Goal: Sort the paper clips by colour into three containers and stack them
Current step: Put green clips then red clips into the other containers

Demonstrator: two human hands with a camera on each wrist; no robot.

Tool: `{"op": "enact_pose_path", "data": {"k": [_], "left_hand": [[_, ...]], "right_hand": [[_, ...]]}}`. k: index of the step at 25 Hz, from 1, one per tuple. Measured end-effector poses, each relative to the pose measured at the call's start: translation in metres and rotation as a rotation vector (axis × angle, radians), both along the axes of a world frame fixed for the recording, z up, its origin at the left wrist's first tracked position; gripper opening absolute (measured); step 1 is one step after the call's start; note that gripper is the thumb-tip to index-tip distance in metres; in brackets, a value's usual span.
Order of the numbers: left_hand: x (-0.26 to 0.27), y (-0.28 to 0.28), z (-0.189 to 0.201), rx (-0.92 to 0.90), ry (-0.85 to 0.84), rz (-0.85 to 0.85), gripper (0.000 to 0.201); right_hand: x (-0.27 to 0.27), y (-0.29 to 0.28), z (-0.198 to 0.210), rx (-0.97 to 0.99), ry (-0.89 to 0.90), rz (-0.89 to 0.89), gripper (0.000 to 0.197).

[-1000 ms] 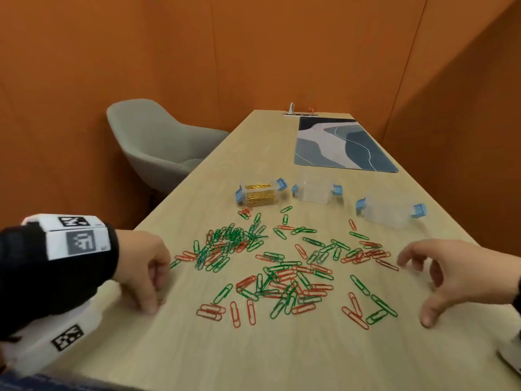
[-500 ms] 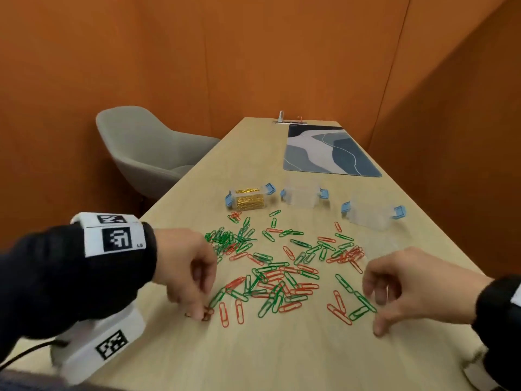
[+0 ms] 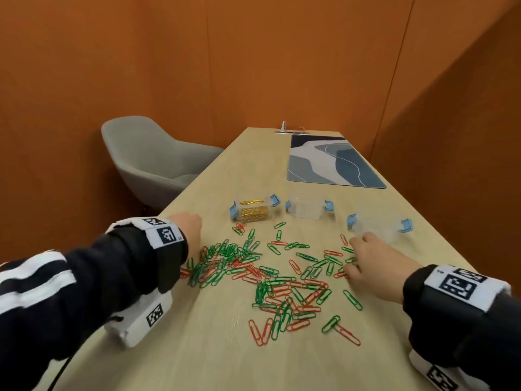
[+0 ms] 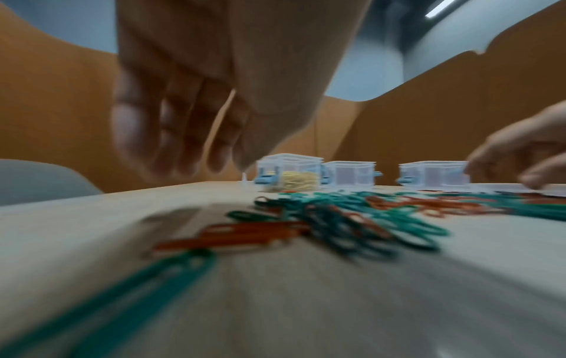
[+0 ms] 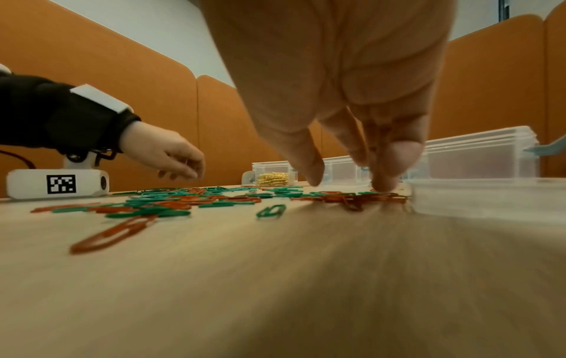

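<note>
Orange walls close round the wooden table (image 3: 197, 348). I see my left hand (image 3: 187, 231) hovering with loose fingers, holding nothing, red and green clips (image 3: 270, 280) heaped just right of it. My right hand (image 3: 369, 266) presses fingertips (image 5: 384, 180) onto red clips; three containers (image 3: 306, 208) stand beyond both hands.

The left hand (image 4: 214, 92) and the near paper clips (image 4: 306, 232) are smeared by blur in the left wrist view; the right hand's fingertips (image 3: 351, 270) hide behind its knuckles from the head
</note>
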State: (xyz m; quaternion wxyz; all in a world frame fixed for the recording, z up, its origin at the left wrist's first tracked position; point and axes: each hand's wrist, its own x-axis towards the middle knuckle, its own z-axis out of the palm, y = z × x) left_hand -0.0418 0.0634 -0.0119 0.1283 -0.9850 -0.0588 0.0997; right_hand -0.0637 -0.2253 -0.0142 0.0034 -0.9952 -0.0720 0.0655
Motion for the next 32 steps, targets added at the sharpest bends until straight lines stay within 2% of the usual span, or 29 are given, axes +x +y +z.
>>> {"op": "enact_pose_path", "data": {"k": [2, 4, 7, 11, 15, 20, 22, 24, 27, 29, 32], "left_hand": [[0.001, -0.003, -0.002, 0.017, 0.079, 0.004, 0.035], [-0.003, -0.022, -0.005, -0.132, 0.025, -0.119, 0.031], [-0.006, -0.044, -0.004, -0.365, -0.060, -0.270, 0.028], [0.024, -0.037, 0.000, -0.312, -0.218, -0.217, 0.028], [0.046, -0.039, -0.005, -0.174, -0.026, -0.243, 0.037], [0.029, -0.047, -0.001, -0.382, -0.006, -0.400, 0.041], [0.021, -0.042, 0.002, -0.303, -0.112, -0.326, 0.037], [0.008, -0.031, 0.007, -0.182, -0.179, -0.164, 0.029], [-0.013, -0.020, 0.007, -0.050, 0.048, -0.056, 0.037], [-0.022, -0.026, 0.003, -0.104, 0.106, -0.087, 0.037], [-0.021, -0.043, -0.002, -0.294, 0.053, -0.216, 0.032]], "right_hand": [[0.004, 0.002, -0.001, -0.051, 0.063, -0.018, 0.035], [0.005, 0.006, 0.000, -0.029, 0.104, 0.063, 0.033], [0.003, 0.011, 0.002, 0.122, 0.087, 0.189, 0.032], [0.015, 0.010, 0.002, 0.074, 0.026, 0.091, 0.034], [0.035, 0.016, 0.000, 0.017, 0.066, 0.059, 0.038], [0.032, 0.030, 0.005, 0.165, 0.131, 0.236, 0.033], [0.033, 0.026, 0.005, 0.192, 0.052, 0.162, 0.031], [0.030, 0.019, 0.005, 0.116, 0.002, 0.032, 0.033], [0.021, 0.014, 0.002, -0.014, 0.105, -0.035, 0.055], [0.012, 0.016, 0.003, 0.066, 0.185, 0.031, 0.056], [0.010, 0.025, 0.005, 0.231, 0.217, 0.167, 0.044]]}}
